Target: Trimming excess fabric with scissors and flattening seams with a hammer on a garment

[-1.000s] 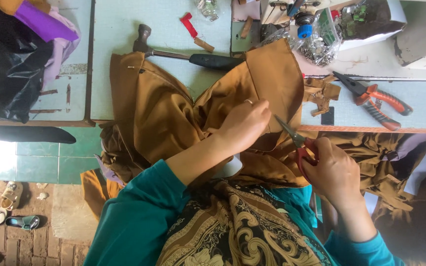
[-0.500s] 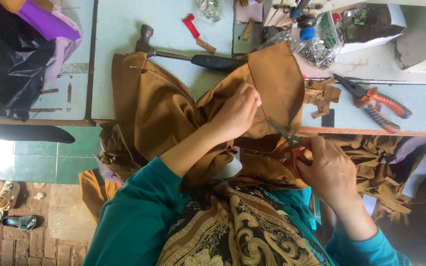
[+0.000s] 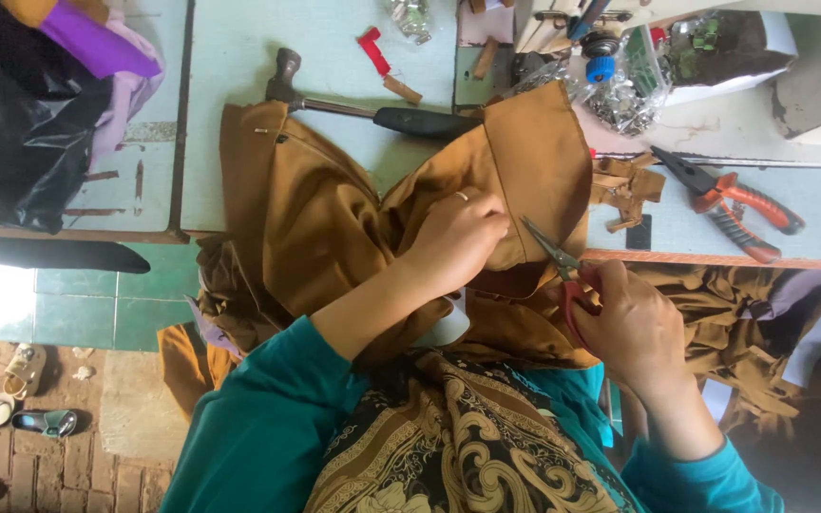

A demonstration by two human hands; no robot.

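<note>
Head view, looking down on a pale bench (image 3: 239, 57) at which a person trims a brown garment (image 3: 306, 218). The garment lies draped over the bench edge at the centre of the frame, its folded flap (image 3: 544, 161) raised toward the upper centre. The left hand (image 3: 458, 237) is closed on the fabric just below the flap, fingers curled and pinching a fold. The right hand (image 3: 634, 328), at centre right, is closed around the red handles of small scissors (image 3: 555, 255), whose blades point up and left toward the left hand's fingertips; whether the blades are parted cannot be told.

Risks, as judged from this arrangement: the blade tips lie very near the pinching fingers, so a forward slip could nick them. The fabric is bunched in several layers, so a cut meant for one edge or thread could pass through a layer beneath. Much of the garment hangs off the bench, and its weight could drag the fold out of the grip mid-cut.

Beyond the garment lie a hammer (image 3: 353, 100) at upper centre and orange-handled pliers (image 3: 729, 199) at right; brown offcuts (image 3: 624, 185) sit beside the flap.
</note>
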